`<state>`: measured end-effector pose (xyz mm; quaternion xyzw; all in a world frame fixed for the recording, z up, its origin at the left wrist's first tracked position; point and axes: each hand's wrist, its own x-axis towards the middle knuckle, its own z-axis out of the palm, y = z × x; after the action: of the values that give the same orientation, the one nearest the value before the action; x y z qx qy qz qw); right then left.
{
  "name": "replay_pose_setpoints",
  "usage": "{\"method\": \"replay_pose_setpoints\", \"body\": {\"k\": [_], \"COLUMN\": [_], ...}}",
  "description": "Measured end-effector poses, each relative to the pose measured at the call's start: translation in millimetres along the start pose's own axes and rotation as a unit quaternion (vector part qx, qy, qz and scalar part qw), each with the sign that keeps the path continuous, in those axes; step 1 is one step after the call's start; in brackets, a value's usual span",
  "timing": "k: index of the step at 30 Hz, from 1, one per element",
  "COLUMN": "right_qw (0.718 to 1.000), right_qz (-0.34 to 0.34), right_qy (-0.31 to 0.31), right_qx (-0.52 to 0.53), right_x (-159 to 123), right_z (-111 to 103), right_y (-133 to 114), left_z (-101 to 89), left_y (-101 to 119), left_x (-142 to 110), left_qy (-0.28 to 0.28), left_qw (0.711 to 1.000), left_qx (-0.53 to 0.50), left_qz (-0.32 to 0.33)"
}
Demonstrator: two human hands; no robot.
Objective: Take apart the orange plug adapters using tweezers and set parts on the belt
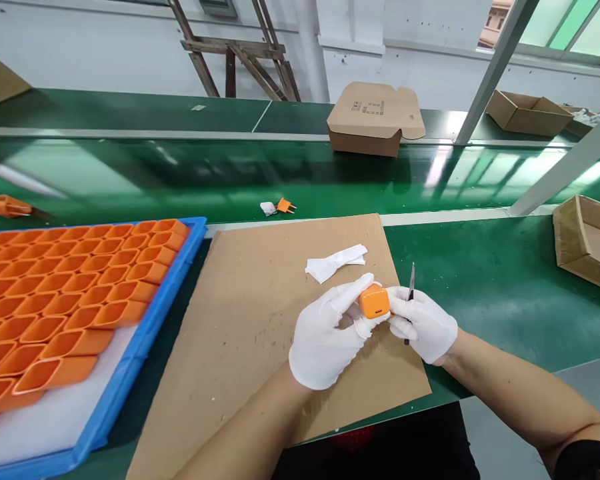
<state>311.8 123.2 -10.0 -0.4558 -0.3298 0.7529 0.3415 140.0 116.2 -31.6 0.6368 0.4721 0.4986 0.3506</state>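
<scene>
My left hand (pixel 330 330), in a white glove, is closed around a small orange charger housing (pixel 374 302). A narrow dark slot shows on the end of the housing facing me. My right hand (pixel 423 323), also gloved, grips a thin pointed metal tool (pixel 411 280), its tip pointing up; whether it is a knife or tweezers I cannot tell. The right fingertips are at the right side of the housing. Both hands are over a brown cardboard sheet (pixel 260 320). A crumpled white cloth (pixel 336 263) lies on the sheet just beyond them.
At left, a blue tray (pixel 145 340) carries rows of hollow orange sleeves (pixel 75 303). An orange plug (pixel 284 205) with pins lies past the sheet; another orange plug piece (pixel 5 206) is at far left. Cardboard boxes (pixel 375 117) stand on the back ledge, and an open box (pixel 590 240) sits right.
</scene>
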Motion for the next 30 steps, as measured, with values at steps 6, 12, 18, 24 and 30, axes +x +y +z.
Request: {"method": "replay_pose_setpoints", "body": {"k": [6, 12, 18, 24, 30], "right_qw": [0.998, 0.776, 0.639, 0.676, 0.677], "right_qz": [-0.042, -0.497, -0.570, -0.564, -0.582], "right_qy": [0.014, 0.185, 0.145, 0.174, 0.106], "right_qx": [-0.033, -0.342, -0.495, -0.440, -0.438], "right_x": [0.8, 3.0, 3.6, -3.3, -10.5], "right_z": [0.1, -4.1, -12.7, -10.4, -7.6], "right_y": [5.1, 18.1, 19.7, 6.7, 1.1], "left_z": [-0.6, -3.0, -2.3, 0.5, -0.3], "left_y": [2.0, 2.5, -4.4, -5.2, -4.3], "left_x": [4.2, 13.3, 16.7, 24.9, 24.9], "left_qy": [-0.032, -0.105, -0.102, -0.078, -0.093], "left_qw": [0.999, 0.982, 0.956, 0.926, 0.916], "left_qx": [-0.003, -0.102, -0.222, -0.355, -0.377], "left_qz": [-0.034, -0.116, -0.160, -0.103, -0.102]}}
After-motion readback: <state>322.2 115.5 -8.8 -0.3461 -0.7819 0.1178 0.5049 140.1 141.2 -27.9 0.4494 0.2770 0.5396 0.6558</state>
